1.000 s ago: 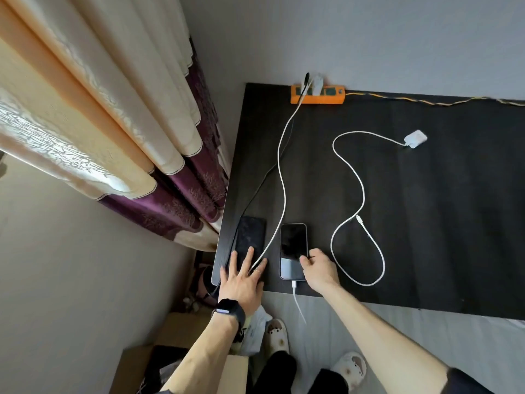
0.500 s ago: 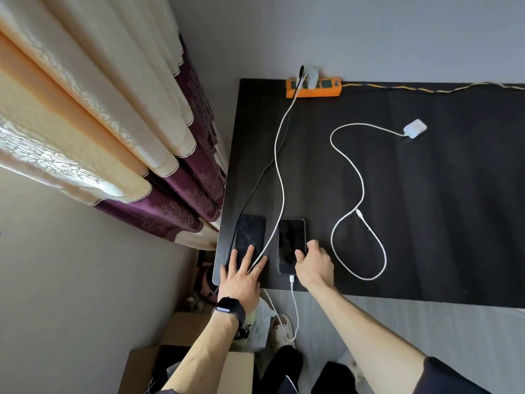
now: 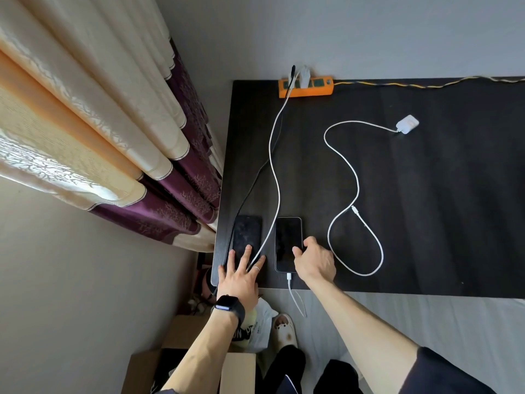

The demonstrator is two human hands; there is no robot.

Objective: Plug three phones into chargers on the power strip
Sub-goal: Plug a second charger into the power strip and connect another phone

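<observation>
Two dark phones lie side by side at the near left of the black table (image 3: 426, 223). My left hand (image 3: 241, 275) rests flat with spread fingers on the left phone (image 3: 247, 231), over a white cable (image 3: 274, 172) and a black cable (image 3: 250, 191) that run to the orange power strip (image 3: 305, 86) at the back edge. My right hand (image 3: 314, 260) grips the right edge of the right phone (image 3: 287, 240), which has a white plug in its near end. A loose white charger (image 3: 407, 124) with a looping cable (image 3: 355, 194) lies to the right.
Cream and purple curtains (image 3: 127, 137) hang close by the table's left edge. A twisted yellow cord (image 3: 426, 83) runs from the strip along the back edge. Cardboard boxes (image 3: 184, 362) and slippers sit on the floor below the near edge.
My right hand has slid a little up the right phone's edge, and the phone sits slightly farther onto the table. My left hand has stayed flat on the left phone.
</observation>
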